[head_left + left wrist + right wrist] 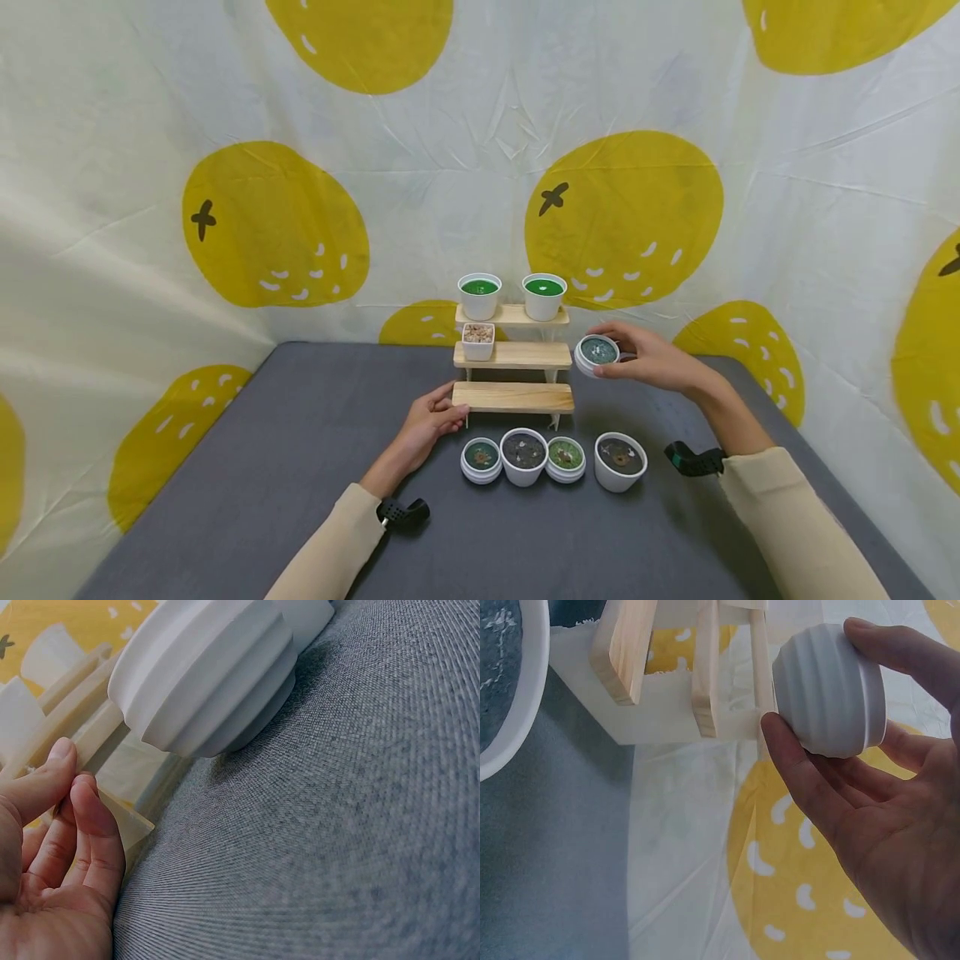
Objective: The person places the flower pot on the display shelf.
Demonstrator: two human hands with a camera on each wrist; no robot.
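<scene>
Grey tabletop (247, 500), right hand (651, 358) pinching pot (598, 351) between fingertips (778, 731), left hand (422, 427) gripping shelf (517, 398)

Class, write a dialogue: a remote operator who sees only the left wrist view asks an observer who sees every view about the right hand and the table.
Operator: I see the left hand at the stand. Where is the right hand?
Observer: Right of the stand, holding a white pot.
Operator: What is on the table in front of the stand?
Observer: Four pots: three close together, one apart on the right.
</scene>
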